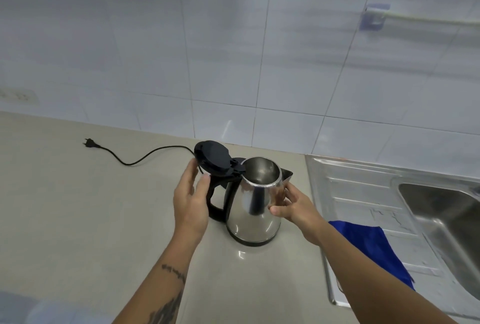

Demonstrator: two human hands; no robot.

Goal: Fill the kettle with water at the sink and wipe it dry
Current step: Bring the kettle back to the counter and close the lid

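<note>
Right hand (293, 205) steadies the shiny steel kettle (255, 201), left hand (191, 194) loosely open at its handle; lid up, filling and wiping remain, steel sink (441, 220) just beside.

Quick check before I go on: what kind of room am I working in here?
Most likely a home kitchen. A steel sink with a draining board is set into a beige countertop, the wall behind is tiled white, and an electric kettle stands on the counter with its lid open.

The stainless steel kettle with a black handle (253, 204) stands on the beige worktop (78, 207), left of the steel sink (441, 222). A blue cloth (374, 245) lies on the sink's drainboard. The black power cord (135, 155) lies behind-left.
</note>
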